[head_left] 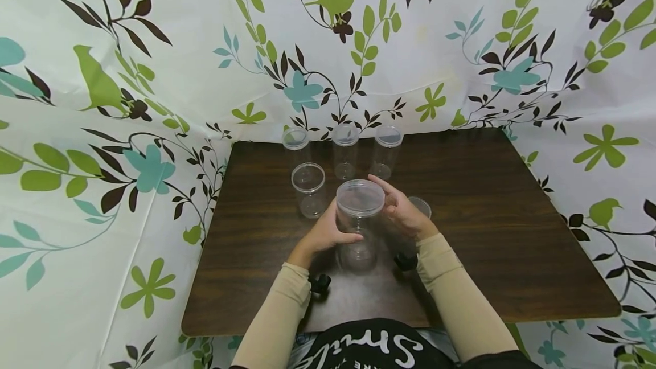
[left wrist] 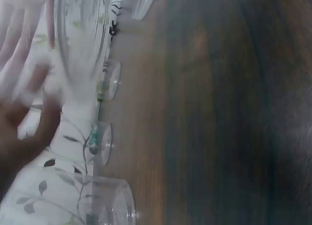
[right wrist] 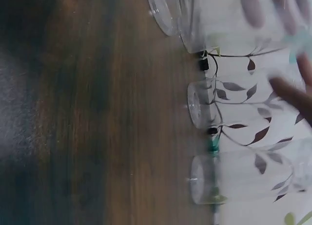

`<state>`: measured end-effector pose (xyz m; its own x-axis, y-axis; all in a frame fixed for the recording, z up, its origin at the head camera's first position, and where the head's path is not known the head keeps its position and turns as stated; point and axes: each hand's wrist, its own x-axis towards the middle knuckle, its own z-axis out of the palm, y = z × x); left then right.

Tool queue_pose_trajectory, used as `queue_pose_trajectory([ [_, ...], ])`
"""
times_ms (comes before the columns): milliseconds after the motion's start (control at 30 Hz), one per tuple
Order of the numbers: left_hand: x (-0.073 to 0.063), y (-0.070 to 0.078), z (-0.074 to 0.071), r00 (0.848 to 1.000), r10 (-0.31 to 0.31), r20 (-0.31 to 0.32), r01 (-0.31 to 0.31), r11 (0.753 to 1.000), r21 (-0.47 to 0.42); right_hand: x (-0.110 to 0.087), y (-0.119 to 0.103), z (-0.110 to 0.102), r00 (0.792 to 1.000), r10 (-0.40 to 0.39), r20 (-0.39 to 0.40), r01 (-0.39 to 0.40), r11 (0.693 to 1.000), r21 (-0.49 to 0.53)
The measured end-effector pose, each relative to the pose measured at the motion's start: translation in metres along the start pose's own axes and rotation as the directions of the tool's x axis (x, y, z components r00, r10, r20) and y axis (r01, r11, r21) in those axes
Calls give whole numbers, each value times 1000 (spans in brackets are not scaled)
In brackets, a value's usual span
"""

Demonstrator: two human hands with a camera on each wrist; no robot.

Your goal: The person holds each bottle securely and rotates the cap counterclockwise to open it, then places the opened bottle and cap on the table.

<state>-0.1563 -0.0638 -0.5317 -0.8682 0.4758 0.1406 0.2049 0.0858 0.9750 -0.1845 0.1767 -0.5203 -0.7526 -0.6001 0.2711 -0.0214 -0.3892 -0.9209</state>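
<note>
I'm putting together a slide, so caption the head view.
Left hand and right hand on either side of a clear jar, with more clear jars beyond on a dark table.

Head view, from above, faces forward-down; wrist views, low, near and sideways-turned, share its dark-brown, wood-grained rectangular table [head_left: 492,232].

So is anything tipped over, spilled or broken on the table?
Nothing stands out. The clear jar between the left hand and the right hand looks whole, the jars behind stand upright, and I see no spill on the table. The right hand partly hides a round clear thing, so I can't check that one.
</note>
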Motion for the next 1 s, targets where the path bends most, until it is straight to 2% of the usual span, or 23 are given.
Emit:
queue_pose_trajectory([
  [67, 3, -3, 2, 994, -2, -110, 8, 998, 60, 0, -3, 6, 992, -53, -112, 41, 994, -105],
  [133, 6, -5, 4, 981, -8, -195, 29, 994, 107, -1, -5, 13, 972, -96, -213, 47, 974, -223],
  [200, 9, -6, 6, 967, -4, -254, 41, 989, 142, -1, -5, 19, 950, -121, -287, 27, 949, -313],
  [267, 10, -5, 8, 956, 9, -292, 43, 984, 174, 0, -5, 26, 940, -116, -322, -13, 927, -374],
  [367, 12, -5, 10, 947, 34, -320, 43, 972, 231, 4, -2, 38, 933, -70, -353, -88, 907, -411],
  [467, 13, -5, 14, 944, 50, -325, 50, 955, 293, 8, 0, 49, 908, -36, -418, -166, 884, -437],
  [567, 13, -5, 17, 945, 64, -320, 47, 943, 329, 12, 3, 56, 872, -36, -489, -193, 891, -410],
  [633, 13, -5, 17, 947, 69, -314, 43, 940, 338, 13, 5, 57, 858, -43, -512, -188, 901, -390],
  [667, 13, -6, 17, 948, 71, -309, 37, 943, 332, 14, 5, 57, 858, -44, -511, -179, 907, -380],
  [733, 13, -7, 15, 955, 67, -288, 28, 950, 313, 14, 4, 54, 872, -52, -486, -165, 904, -394],
  [800, 12, -8, 13, 965, 62, -253, 15, 957, 291, 12, 1, 48, 901, -42, -431, -152, 901, -407],
  [900, 10, -8, 8, 983, 64, -169, -18, 966, 258, 9, -5, 33, 954, -29, -299, -105, 901, -420],
  [1000, 9, -5, 3, 996, 65, -53, -52, 975, 215, 7, -9, 17, 992, -8, -127, -38, 935, -354],
])
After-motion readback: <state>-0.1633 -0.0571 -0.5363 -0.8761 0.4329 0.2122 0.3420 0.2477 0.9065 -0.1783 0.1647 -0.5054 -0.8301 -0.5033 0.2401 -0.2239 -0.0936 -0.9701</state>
